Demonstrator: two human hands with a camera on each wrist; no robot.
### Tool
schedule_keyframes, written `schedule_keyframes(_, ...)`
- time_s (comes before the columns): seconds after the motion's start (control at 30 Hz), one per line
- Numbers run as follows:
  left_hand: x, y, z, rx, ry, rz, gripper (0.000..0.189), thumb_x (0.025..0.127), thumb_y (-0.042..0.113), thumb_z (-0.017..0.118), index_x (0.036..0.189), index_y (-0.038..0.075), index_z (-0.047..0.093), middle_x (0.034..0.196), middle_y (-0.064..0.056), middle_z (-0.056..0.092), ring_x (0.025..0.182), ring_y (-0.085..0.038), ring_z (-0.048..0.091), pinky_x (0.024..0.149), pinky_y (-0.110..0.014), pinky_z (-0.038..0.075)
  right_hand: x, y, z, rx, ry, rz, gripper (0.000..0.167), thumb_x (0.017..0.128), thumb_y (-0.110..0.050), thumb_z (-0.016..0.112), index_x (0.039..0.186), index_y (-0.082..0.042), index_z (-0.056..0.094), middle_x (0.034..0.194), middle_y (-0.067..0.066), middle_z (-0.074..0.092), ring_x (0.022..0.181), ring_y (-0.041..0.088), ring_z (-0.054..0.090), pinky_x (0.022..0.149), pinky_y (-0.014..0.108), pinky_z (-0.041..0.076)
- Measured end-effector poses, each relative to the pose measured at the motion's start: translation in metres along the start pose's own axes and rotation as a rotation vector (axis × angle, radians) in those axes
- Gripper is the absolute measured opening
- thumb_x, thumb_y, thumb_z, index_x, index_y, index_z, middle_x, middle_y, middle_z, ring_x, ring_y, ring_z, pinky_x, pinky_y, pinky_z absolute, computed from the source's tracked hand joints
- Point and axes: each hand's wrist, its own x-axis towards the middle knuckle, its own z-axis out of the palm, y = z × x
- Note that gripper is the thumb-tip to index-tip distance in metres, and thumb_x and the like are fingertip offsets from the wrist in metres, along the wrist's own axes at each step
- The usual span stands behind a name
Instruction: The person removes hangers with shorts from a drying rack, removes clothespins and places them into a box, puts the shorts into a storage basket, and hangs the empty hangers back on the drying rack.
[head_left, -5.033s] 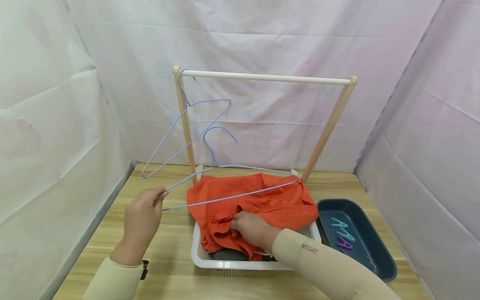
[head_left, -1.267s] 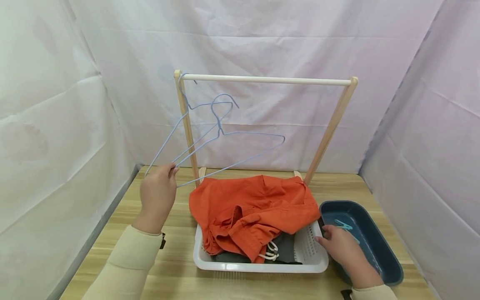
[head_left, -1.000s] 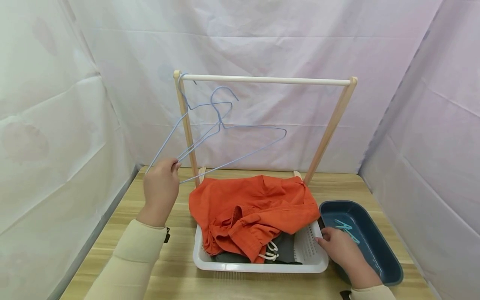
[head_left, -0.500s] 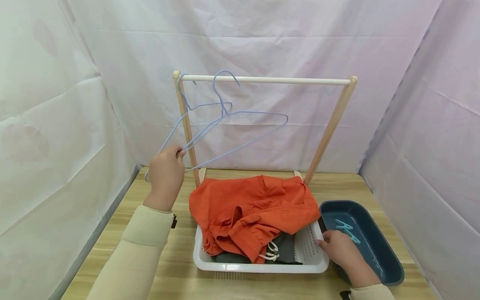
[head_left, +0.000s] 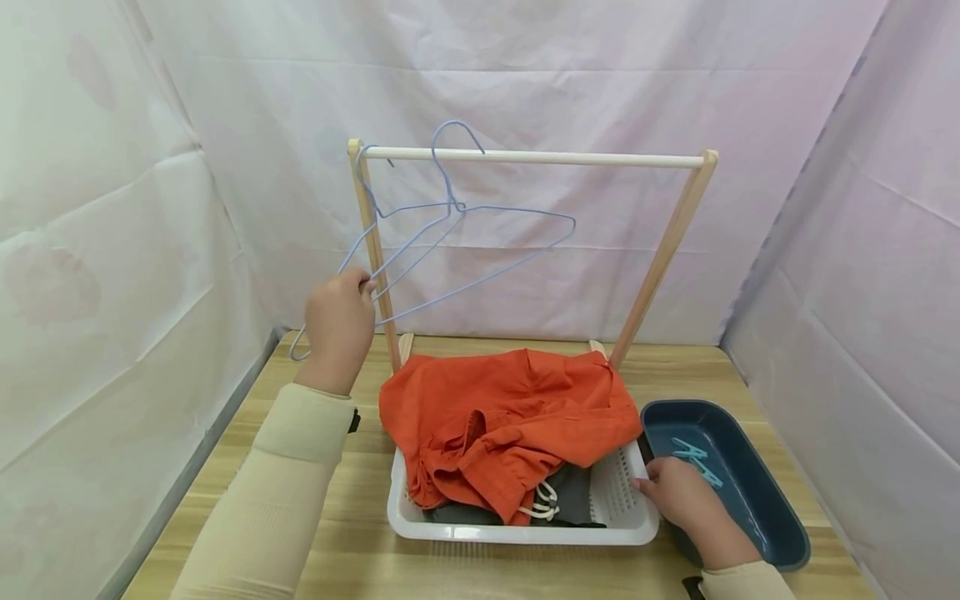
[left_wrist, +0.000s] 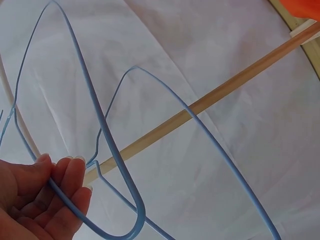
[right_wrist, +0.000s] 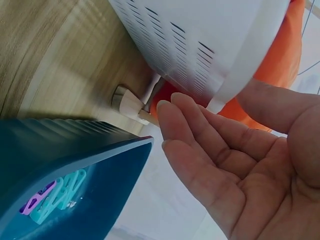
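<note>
In the head view my left hand (head_left: 341,325) pinches a light-blue wire hanger (head_left: 513,210) near its left end. This hanger's hook rises above the white rail (head_left: 585,158), its tip level with the rail; whether they touch, I cannot tell. A second hanger (head_left: 411,207) hangs at the rail's left end, partly behind that hand. In the left wrist view, thumb and fingers close on the held wire (left_wrist: 67,200). My right hand (head_left: 686,496) holds the right rim of a white basket (head_left: 517,533), thumb inside, fingers outside. Orange clothing (head_left: 517,408) with white drawstrings fills the basket.
Wooden posts (head_left: 663,250) carry the rail behind the basket. A dark blue tray (head_left: 772,492) stands right of the basket, holding turquoise clothespins (head_left: 697,460) and a purple clothespin (right_wrist: 37,199). Dark cloth (head_left: 573,492) lies under the orange clothing. Pale curtains surround the wooden table (head_left: 356,517).
My left hand has raised the hanger up to the rail. My right hand has left the orange clothing for the basket's right rim and stays there over the last second.
</note>
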Motion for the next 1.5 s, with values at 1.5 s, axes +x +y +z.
schedule_keyframes(1.5,0.014,0.006,0.014,0.059,-0.125,-0.058,0.02,0.094,0.007,0.059,0.108,-0.003,0.07,0.101,-0.022,0.069,0.089,-0.041,0.066,0.075,-0.047,0.053,0.0,0.001,0.003,0.016,0.032,-0.001,0.023,0.088,-0.017,0.069,0.09,0.006,0.067,0.071,0.001,0.06,0.063,0.015,0.049,0.055,0.031,0.042)
